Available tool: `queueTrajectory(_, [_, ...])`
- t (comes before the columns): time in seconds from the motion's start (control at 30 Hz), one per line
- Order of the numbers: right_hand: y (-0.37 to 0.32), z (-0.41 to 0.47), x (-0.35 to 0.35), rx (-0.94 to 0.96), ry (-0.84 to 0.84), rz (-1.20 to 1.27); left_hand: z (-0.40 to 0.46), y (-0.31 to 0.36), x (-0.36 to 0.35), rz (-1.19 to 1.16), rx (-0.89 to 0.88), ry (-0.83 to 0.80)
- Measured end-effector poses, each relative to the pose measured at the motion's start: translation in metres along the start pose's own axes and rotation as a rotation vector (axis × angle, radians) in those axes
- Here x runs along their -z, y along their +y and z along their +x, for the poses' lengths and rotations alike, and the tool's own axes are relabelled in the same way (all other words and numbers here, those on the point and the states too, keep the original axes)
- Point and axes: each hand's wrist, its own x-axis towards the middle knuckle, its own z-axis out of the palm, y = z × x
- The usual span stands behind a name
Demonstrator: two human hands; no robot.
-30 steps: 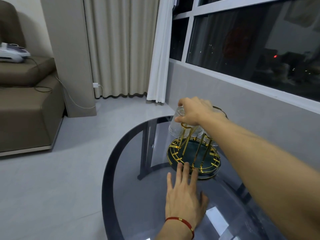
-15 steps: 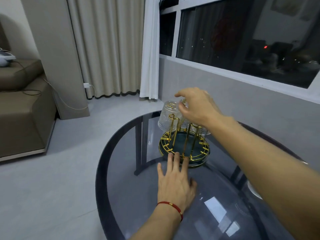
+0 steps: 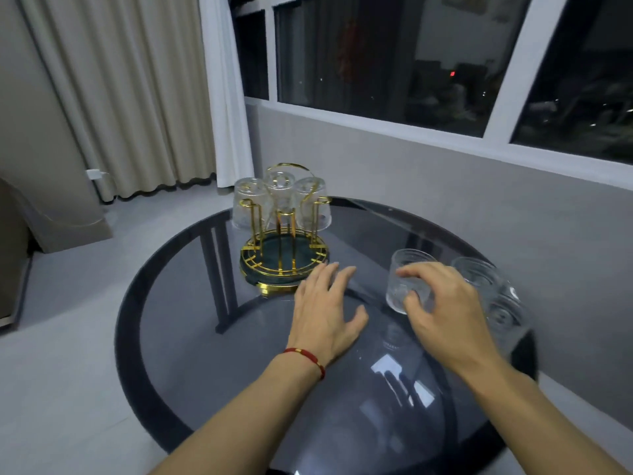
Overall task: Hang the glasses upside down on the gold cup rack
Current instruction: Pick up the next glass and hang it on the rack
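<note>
The gold cup rack [image 3: 284, 255] stands on a round dark glass table [image 3: 205, 337]. Three clear glasses hang upside down on its far pegs: left [image 3: 247, 207], middle [image 3: 281, 186] and right [image 3: 313, 207]. The near pegs are bare. My left hand [image 3: 325, 313] lies flat and open on the table, fingertips at the rack's base. My right hand [image 3: 442, 313] curls around an upright clear glass [image 3: 407, 269] standing on the table to the right of the rack. Two more glasses, one [image 3: 476, 275] behind and one [image 3: 507, 317] to the right, sit partly hidden by that hand.
A grey wall with a dark window [image 3: 411, 63] runs close behind the table's far right edge. Beige curtains [image 3: 130, 97] hang at the back left above a grey floor [image 3: 68, 337]. A sofa edge [image 3: 10, 252] shows at far left.
My right hand has let go of the glass now hanging on the rack and has come back right and down onto an upright glass on the table. The left hand stayed by the rack's base.
</note>
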Motion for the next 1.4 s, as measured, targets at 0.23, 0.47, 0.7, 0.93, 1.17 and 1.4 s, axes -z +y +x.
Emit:
queueTrajectory(0.23, [0.041,-0.019,0.043,-0.376,0.234,-0.08,-0.019,0.057,-0.011,-0.052,-0.265,-0.094])
queueTrajectory(0.47, [0.088,-0.037,0.034,-0.728,-0.02,0.171,-0.029,0.073,-0.002,-0.212,-0.123,-0.107])
queueTrajectory(0.7, [0.112,-0.041,0.031,-0.771,-0.086,0.301,-0.033,0.085,0.0,-0.301,-0.009,-0.102])
queueTrajectory(0.93, [0.075,-0.044,0.054,-0.479,-0.102,0.258,-0.035,0.088,0.009,-0.57,0.101,-0.184])
queueTrajectory(1.17, [0.027,-0.031,0.023,-0.216,-0.282,0.494,-0.032,0.076,0.025,-0.815,0.213,-0.159])
queueTrajectory(1.4, [0.006,-0.01,-0.016,-0.235,-0.415,0.73,-0.012,0.049,0.041,-0.916,0.419,0.104])
